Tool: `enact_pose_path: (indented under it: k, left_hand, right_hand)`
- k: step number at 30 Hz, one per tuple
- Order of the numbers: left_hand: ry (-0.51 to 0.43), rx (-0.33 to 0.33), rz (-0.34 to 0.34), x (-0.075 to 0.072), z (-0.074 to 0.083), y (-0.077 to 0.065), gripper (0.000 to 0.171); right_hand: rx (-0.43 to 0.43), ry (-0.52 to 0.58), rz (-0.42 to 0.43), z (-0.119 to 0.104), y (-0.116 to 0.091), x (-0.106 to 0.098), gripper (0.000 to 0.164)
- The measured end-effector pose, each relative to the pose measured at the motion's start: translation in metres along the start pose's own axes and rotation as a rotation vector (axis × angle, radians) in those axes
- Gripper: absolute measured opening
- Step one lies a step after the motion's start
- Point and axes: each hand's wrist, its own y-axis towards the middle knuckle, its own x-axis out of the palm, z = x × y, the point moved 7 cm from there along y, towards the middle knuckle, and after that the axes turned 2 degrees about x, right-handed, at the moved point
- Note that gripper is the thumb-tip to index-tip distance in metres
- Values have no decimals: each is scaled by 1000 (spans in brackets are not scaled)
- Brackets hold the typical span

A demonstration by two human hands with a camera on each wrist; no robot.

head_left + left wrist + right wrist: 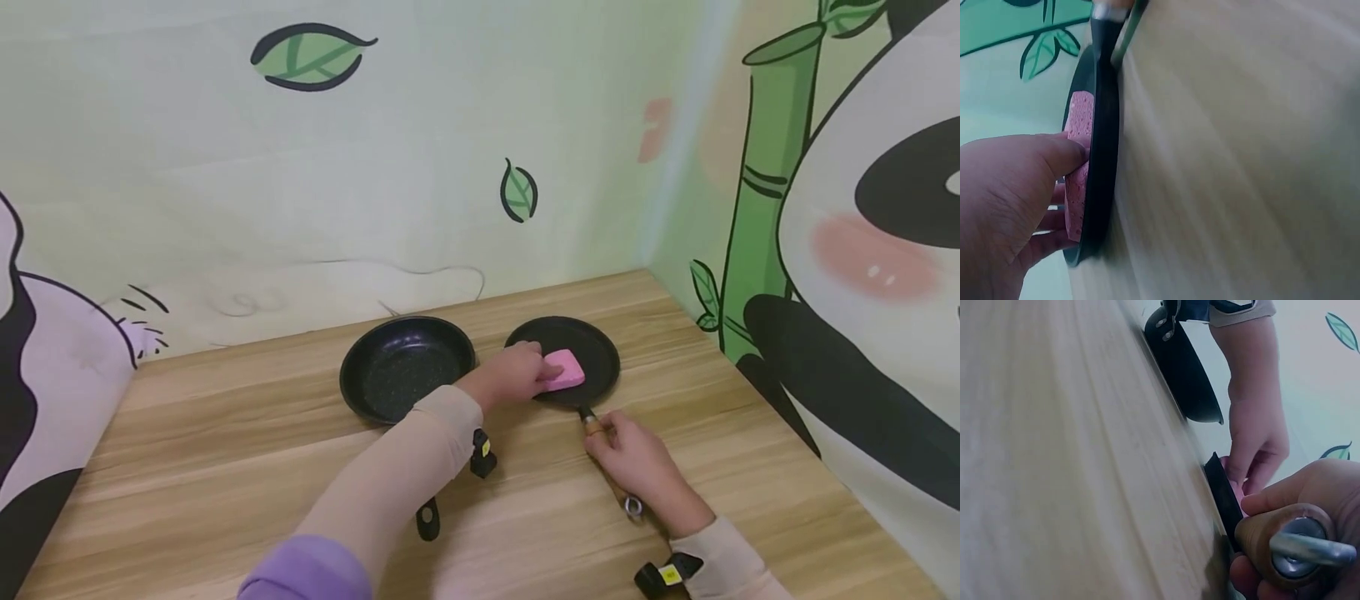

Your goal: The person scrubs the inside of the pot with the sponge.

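A flat black pan (pixel 600 358) with a low rim lies at the back right of the table. My left hand (pixel 515 372) grips a pink sponge (pixel 567 367) against the pan's inner surface. In the left wrist view the thumb lies along one face of the porous sponge (pixel 1077 206), the fingers behind it inside the rim. My right hand (pixel 636 457) holds the pan's wooden handle (pixel 593 427), whose metal hanging ring (pixel 633 506) sticks out toward me. The right wrist view shows thumb and fingers wrapped about that handle (pixel 1260 534).
Left of the flat pan stands a deeper black frying pan (pixel 397 367); my left forearm crosses over its handle (pixel 428 520). The wooden table (pixel 225 467) meets a painted wall (pixel 420 167) behind and another at the right.
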Motion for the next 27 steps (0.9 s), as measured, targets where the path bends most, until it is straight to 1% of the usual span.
enact_pose_path:
  k: [4, 7, 11, 14, 18, 22, 24, 27]
  left_hand:
    - [-11, 34, 16, 0, -11, 1, 37]
    - [-19, 50, 30, 0, -20, 5, 37]
    - [-45, 29, 51, -1, -32, 12, 35]
    - [-32, 0, 64, -2, -37, 20, 35]
    - [21, -56, 97, -1, -40, 32, 34]
    - [-7, -120, 129, -1, -40, 43, 37]
    - [-30, -125, 132, 1, -39, 47, 37]
    - [-45, -114, 123, 3, -32, 52, 38]
  right_hand:
    - [-12, -8, -11, 1, 0, -1, 32]
    - [-34, 8, -32, 2, 1, -2, 30]
    - [-68, 45, -68, 4, 2, -1, 28]
    - [-98, 57, -88, 3, 2, 0, 28]
    - [-118, 51, -94, 2, 1, 0, 28]
    - [-117, 38, -90, 1, 2, 0, 27]
    - [-117, 33, -90, 1, 2, 0, 26]
    - [-112, 28, -86, 2, 3, -1, 26]
